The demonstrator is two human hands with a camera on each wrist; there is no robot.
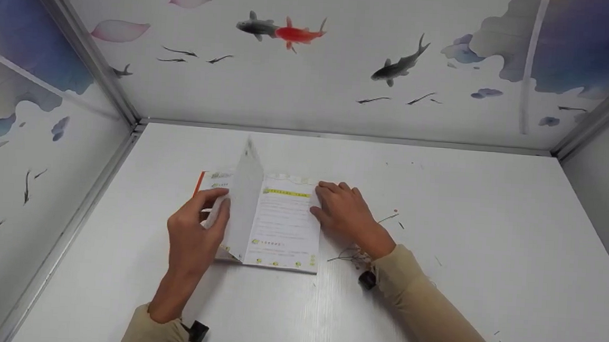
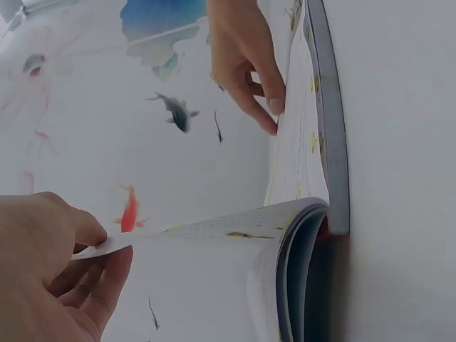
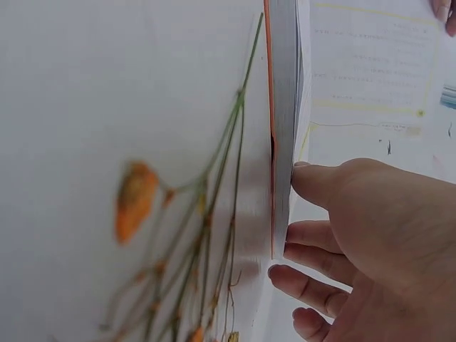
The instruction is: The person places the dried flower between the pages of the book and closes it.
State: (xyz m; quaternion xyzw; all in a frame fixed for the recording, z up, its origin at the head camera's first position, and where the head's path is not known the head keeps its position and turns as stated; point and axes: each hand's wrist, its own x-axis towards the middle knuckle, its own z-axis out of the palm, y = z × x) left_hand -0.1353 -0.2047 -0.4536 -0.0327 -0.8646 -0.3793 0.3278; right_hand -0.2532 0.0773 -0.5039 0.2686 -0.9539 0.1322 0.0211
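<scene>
An open book with printed white pages and an orange cover edge lies on the white table. My left hand pinches a page that stands nearly upright near the book's spine. In the left wrist view, the thumb and fingers hold the edge of this curved page. At the book's right edge, my right hand rests with its fingers loosely bent. The right wrist view shows its thumb touching the pages' edge and the other fingers beside the book.
A dried sprig with thin green stems and orange flower parts lies right of the book, partly under the right wrist. Small bits of stem are scattered on the table. Walls painted with fish enclose the table's back and sides.
</scene>
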